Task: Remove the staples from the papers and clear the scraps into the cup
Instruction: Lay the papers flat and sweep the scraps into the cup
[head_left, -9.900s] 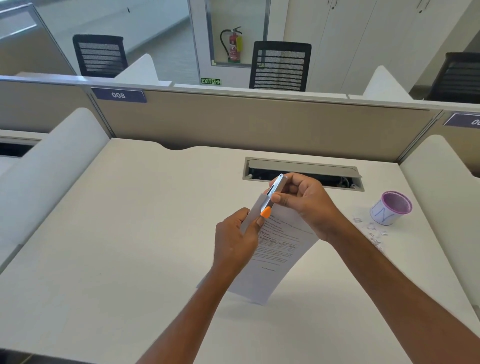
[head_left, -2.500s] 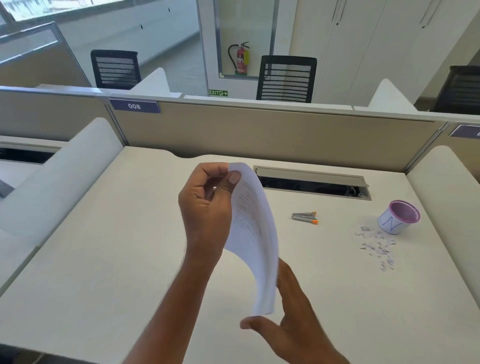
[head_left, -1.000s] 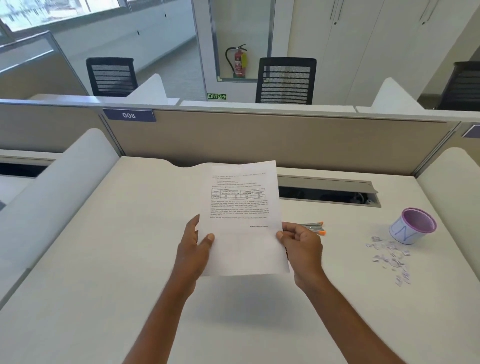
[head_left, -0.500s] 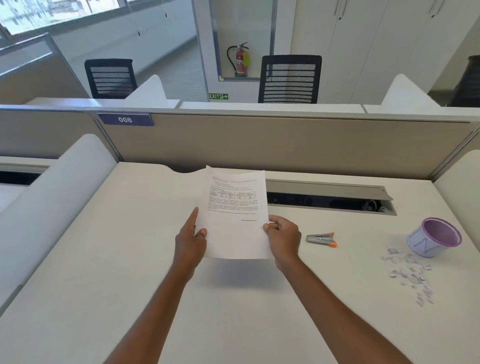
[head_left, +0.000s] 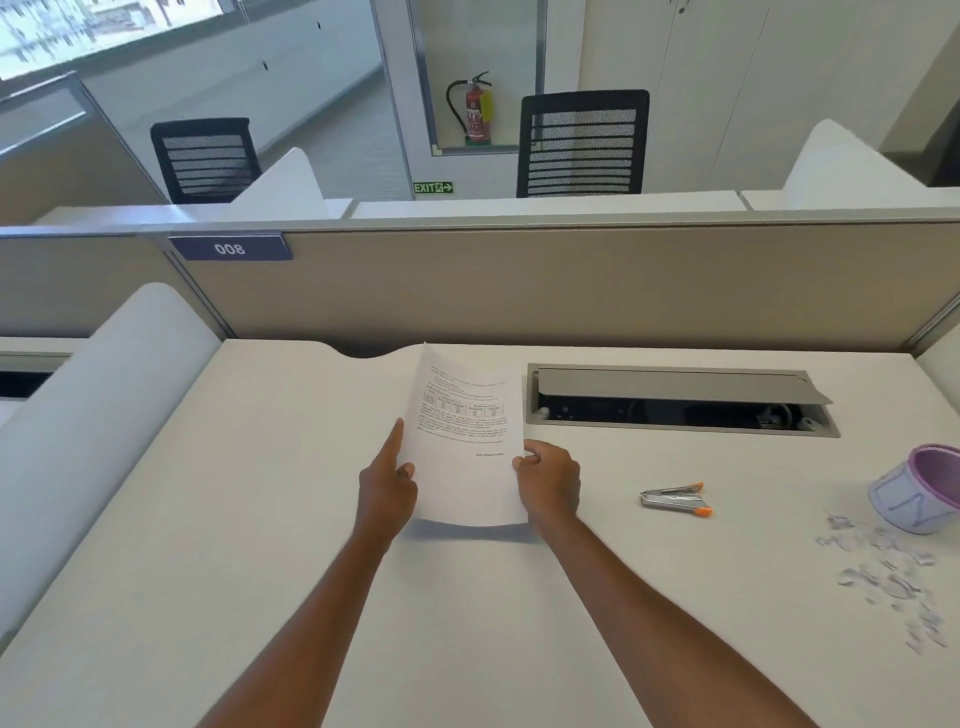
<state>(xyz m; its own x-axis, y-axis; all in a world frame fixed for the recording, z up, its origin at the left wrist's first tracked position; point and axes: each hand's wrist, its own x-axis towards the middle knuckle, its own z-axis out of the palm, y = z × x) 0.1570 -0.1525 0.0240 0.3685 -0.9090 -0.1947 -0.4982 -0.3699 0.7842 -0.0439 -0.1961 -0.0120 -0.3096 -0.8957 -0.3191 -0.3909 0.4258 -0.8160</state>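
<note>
- At the lower side edges of the papers (head_left: 467, 441), a 2-handed hold is seen. The left hand (head_left: 387, 488) pinches the left edge, with its thumb on the printed face and its index finger stretched up along the edge. The right hand (head_left: 550, 480) pinches the right edge between thumb and curled fingers.
- The papers are held raised off the desk (head_left: 260, 519) near its middle, printed face toward the camera, probably so that they can be checked for staples. No staple can be made out.
- Printed lines and a small table are carried on the top sheet, but the print is too small to be read.
- To the right, the staple remover (head_left: 675, 500), with orange tips, lies untouched on the desk, near the right hand.
- Further right, the scraps (head_left: 888, 577) are scattered just in front of the purple-rimmed cup (head_left: 919, 491), apparently kept close so that they can be swept in. That step is judged not yet done.
- A hand-drawn mark resembling "N" is shown on the cup's side.
- On the partition, "008" is read on a blue nameplate (head_left: 229, 249), and "EXIT" on a green sign (head_left: 432, 187) beyond.
</note>
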